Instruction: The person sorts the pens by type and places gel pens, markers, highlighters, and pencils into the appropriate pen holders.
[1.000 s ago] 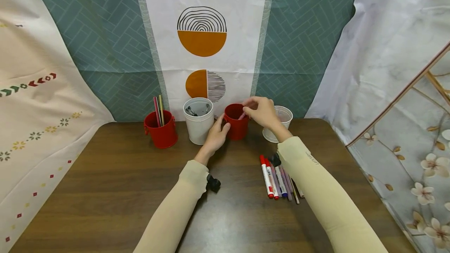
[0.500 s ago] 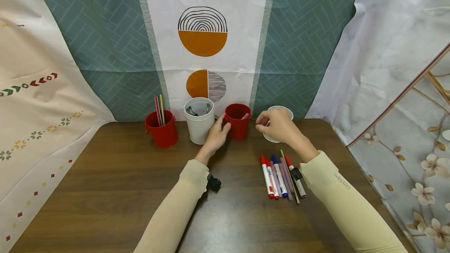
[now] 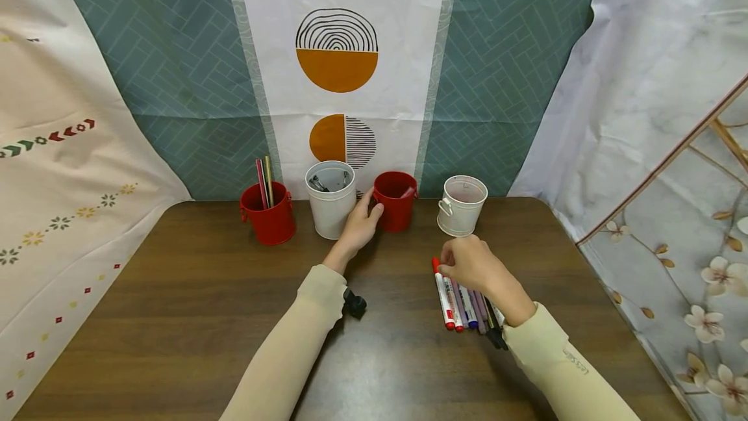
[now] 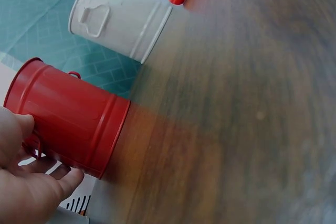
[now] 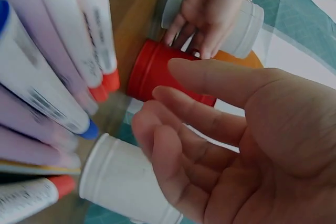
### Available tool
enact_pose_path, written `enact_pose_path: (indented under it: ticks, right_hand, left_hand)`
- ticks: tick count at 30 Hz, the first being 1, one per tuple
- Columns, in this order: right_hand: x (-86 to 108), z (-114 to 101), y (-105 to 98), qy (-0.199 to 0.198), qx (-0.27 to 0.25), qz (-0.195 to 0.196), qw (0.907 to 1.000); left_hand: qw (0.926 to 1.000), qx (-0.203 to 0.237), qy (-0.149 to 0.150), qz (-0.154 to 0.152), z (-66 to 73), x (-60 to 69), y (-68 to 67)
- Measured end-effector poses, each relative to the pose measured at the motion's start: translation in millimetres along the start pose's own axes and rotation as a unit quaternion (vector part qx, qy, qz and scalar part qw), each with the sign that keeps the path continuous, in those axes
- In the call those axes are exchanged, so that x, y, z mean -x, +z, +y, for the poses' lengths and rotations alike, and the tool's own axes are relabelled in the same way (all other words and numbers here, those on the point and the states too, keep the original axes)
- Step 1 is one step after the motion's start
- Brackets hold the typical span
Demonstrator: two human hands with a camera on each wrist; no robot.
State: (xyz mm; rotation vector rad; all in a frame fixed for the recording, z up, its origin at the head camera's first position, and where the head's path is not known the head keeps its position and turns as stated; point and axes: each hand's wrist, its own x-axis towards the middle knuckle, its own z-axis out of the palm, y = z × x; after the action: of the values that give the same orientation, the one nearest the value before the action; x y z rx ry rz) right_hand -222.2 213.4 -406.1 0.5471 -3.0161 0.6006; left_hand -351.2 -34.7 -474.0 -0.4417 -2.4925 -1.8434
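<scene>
- Step in hand (judged): picking from the row of markers and pens (image 3: pixel 467 305) on the desk (image 3: pixel 374 375), with one pail braced.
- Right hand (image 3: pixel 478 271): hovers over the row's far end; your thumb and fingers are curved and apart, nothing between them. Contact with the row cannot be made out.
- Left hand (image 3: pixel 358 227): your grip is clamped on the handle side of the middle red pail (image 3: pixel 398 216), thumb in front. Pail upright, a pinkish pen (image 3: pixel 408 193) leaning inside.
- Smaller white pail (image 3: pixel 458 216): upright, just beyond your right hand.
- Next move probably calls for a narrow pinch on one barrel, perhaps the outer red-capped marker (image 3: pixel 444 301); neighbours lie close, so dragging them is the risk.
</scene>
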Motion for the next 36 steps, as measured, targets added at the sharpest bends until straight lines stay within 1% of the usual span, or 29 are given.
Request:
enact_pose_path:
  ticks: [7, 15, 19, 23, 26, 30, 36]
  right_hand:
    - [8.5, -2, 14, 0.03, 0.017, -0.001, 0.9994]
    - [12.9, -7, 25, 0.068, 0.019, -0.006, 0.9975]
    - [13.7, -9, 28, 0.064, 0.029, -0.013, 0.9974]
    - [12.4, -12, 30, 0.05, 0.034, -0.021, 0.9979]
    - [10.8, -15, 33, 0.041, 0.026, -0.032, 0.9983]
    - [8.8, -18, 38, 0.045, 0.011, -0.046, 0.9979]
    - [7.7, -18, 39, 0.042, 0.008, -0.046, 0.998]
  left_hand:
    - [1.0, -0.004, 0.004, 0.004, 0.0, -0.1, 1.3]
    - [0.9999, -0.011, 0.01, 0.007, 1.5, 0.5, 5.4]
    - [0.9999, -0.009, 0.011, 0.006, 2.1, -0.4, 5.9]
    - [0.9999, -0.004, 0.012, 0.008, 2.0, -1.1, 4.0]
    - [0.9999, -0.002, 0.011, 0.008, 1.3, -0.2, 2.2]
    - [0.9999, -0.006, 0.007, 0.009, -0.9, 0.9, 0.8]
    - [0.9998, -0.009, 0.01, 0.015, -0.1, 0.7, 2.6]
